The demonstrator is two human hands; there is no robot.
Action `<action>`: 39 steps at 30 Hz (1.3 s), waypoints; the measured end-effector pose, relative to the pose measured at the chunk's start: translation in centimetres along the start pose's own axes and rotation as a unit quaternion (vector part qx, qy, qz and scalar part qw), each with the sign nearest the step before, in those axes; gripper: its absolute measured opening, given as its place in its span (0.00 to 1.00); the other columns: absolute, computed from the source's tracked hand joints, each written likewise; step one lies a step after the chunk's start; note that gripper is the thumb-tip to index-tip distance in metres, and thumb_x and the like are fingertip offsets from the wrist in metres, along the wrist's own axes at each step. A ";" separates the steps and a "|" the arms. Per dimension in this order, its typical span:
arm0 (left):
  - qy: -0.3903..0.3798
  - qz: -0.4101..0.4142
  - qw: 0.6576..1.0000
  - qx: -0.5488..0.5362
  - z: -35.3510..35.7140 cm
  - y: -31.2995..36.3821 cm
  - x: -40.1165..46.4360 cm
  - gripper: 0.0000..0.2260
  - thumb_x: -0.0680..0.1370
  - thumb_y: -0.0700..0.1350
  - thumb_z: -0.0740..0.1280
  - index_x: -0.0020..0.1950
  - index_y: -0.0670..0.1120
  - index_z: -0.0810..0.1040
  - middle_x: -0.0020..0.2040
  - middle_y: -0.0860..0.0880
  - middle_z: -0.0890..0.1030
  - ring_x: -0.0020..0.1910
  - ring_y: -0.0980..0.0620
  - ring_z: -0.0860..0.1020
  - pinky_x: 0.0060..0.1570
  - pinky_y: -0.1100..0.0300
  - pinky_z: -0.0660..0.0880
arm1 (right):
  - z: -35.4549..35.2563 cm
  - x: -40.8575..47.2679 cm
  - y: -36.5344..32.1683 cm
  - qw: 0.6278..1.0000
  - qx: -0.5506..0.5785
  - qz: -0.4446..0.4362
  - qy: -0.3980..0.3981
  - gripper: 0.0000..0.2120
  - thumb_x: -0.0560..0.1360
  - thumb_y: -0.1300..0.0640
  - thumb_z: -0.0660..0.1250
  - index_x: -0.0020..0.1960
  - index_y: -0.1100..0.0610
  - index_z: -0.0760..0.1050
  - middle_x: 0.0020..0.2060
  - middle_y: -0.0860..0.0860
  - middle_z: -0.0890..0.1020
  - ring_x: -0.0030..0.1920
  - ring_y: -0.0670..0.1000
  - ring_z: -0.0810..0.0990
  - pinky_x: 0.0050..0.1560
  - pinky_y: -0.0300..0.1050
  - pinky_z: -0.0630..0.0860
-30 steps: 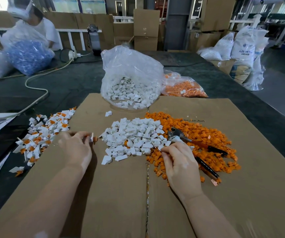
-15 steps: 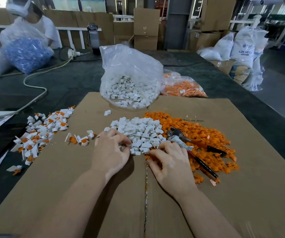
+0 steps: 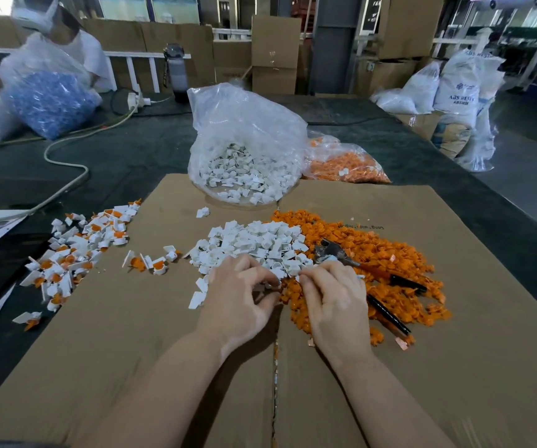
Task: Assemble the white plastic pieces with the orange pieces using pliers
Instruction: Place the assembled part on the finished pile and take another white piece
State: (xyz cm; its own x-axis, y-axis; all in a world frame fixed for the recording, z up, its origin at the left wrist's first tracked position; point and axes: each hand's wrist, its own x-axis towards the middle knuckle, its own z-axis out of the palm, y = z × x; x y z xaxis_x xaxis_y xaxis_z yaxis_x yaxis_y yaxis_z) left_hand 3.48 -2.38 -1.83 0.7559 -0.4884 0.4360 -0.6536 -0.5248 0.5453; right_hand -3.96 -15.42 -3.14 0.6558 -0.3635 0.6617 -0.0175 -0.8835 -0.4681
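Lying on brown cardboard (image 3: 390, 367), small angular white pieces (image 3: 254, 244) adjoin a spread of orange pieces (image 3: 383, 253), where black-handled pliers (image 3: 357, 270) rest. Left hand (image 3: 238, 299) and right hand (image 3: 335, 299), fingers curled, meet at the pile's near edge; their contents cannot be told.

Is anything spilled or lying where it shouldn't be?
A few. One white piece sits alone above the white pile. White bits show inside the orange bag. The pliers lie on the orange pile, away from both hands.

Head view — close, forward, downward
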 end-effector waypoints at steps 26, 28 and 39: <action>-0.029 -0.177 0.957 -0.226 1.2 1.6 0.9 0.07 0.73 0.40 0.71 0.45 0.51 0.78 0.39 0.57 0.80 0.40 0.64 0.77 0.41 0.76 0.70 | -0.6 -0.3 -0.1 0.999 0.020 -0.023 -0.019 0.09 0.69 0.65 0.67 0.47 0.57 0.81 0.41 0.49 0.81 0.45 0.52 0.79 0.47 0.45 0.68; -0.021 -0.191 0.945 -0.263 1.1 1.8 1.1 0.06 0.72 0.38 0.72 0.45 0.49 0.79 0.39 0.51 0.81 0.41 0.58 0.79 0.42 0.73 0.72 | -0.6 -0.3 -0.2 0.999 0.010 -0.031 -0.033 0.10 0.67 0.62 0.72 0.48 0.56 0.81 0.41 0.48 0.81 0.45 0.51 0.79 0.48 0.44 0.67; -0.019 -0.170 0.955 -0.242 0.9 1.9 1.4 0.10 0.75 0.39 0.68 0.40 0.54 0.78 0.37 0.54 0.81 0.39 0.60 0.79 0.41 0.73 0.72 | -0.2 -0.2 0.1 0.999 -0.038 -0.018 0.010 0.13 0.64 0.67 0.77 0.46 0.58 0.82 0.37 0.51 0.83 0.39 0.53 0.82 0.44 0.47 0.71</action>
State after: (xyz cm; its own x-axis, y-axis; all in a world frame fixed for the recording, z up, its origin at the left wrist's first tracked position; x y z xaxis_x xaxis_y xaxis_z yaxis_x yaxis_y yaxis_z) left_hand 3.29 -4.68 -0.77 0.9136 -0.3768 0.1528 -0.2688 -0.2778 0.9223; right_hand -4.30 -15.53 -3.22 0.6417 -0.3368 0.6890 -0.0520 -0.9154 -0.3991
